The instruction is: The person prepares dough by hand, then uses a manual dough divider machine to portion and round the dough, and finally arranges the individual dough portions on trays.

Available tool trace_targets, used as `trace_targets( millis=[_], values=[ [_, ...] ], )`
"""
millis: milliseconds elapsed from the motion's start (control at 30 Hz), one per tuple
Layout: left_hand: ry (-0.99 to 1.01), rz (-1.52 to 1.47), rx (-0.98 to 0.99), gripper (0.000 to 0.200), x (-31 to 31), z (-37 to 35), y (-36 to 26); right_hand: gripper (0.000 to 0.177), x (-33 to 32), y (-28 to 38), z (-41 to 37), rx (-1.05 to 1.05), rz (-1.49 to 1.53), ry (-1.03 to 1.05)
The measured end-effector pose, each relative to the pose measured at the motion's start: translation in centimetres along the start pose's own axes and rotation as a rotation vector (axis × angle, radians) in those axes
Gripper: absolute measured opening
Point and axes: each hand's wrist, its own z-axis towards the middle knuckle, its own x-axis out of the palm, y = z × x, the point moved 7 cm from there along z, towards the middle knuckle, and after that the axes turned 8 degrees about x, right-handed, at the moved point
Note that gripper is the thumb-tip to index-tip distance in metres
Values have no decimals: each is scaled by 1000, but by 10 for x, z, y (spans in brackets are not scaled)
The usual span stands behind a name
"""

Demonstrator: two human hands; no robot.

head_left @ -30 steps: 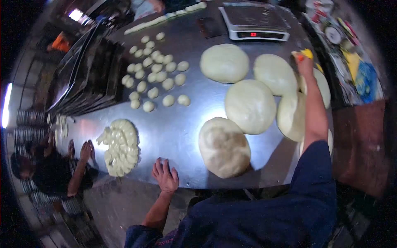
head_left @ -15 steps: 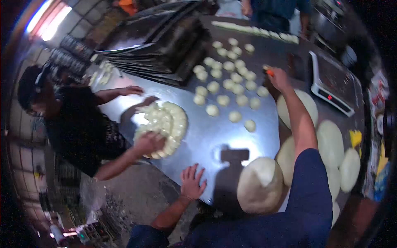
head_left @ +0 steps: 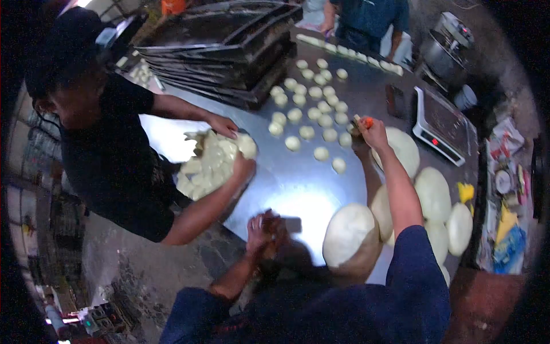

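Observation:
My right hand [head_left: 375, 135] is closed around a small tool with an orange part [head_left: 369, 122], whose kind I cannot tell. It is over the metal table beside the rows of small round dough balls [head_left: 315, 114]. Just below that hand lies a large flattened dough round [head_left: 399, 150]. My left hand [head_left: 262, 234] is at the table's near edge, fingers apart and holding nothing, with its dark shadow beside it. Between my arms a big dough mound [head_left: 350, 235] rests on the metal table [head_left: 275, 183].
A co-worker [head_left: 109, 149] at the left has both hands around a pile of cut dough [head_left: 212, 166]. Black baking trays [head_left: 217, 51] are stacked at the back. A scale [head_left: 441, 126] stands right, near more dough rounds [head_left: 432, 192]. Another person [head_left: 366, 23] is by a dough strip [head_left: 349, 53].
My left hand has shifted from spread over the table edge to a more raised, bent pose. My right hand has moved slightly nearer. The co-worker has leaned in and gathered the cut dough between both hands.

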Motion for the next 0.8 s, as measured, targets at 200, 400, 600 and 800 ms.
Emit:
trace_targets(
  millis=[200,400,600,800],
  values=[
    [-96,-178,-83,51,-44,17,-9,15,-146,29,-203,-55,245,-508],
    [23,-217,-61,55,-36,10,-7,16,-204,53,-405,174,8,-587],
    [-88,-391,68,55,-32,-5,12,14,-181,139,-508,176,-148,-567],
    [-219,-592,30,45,-79,-111,62,15,-148,192,-550,206,-158,-408]
  ],
)
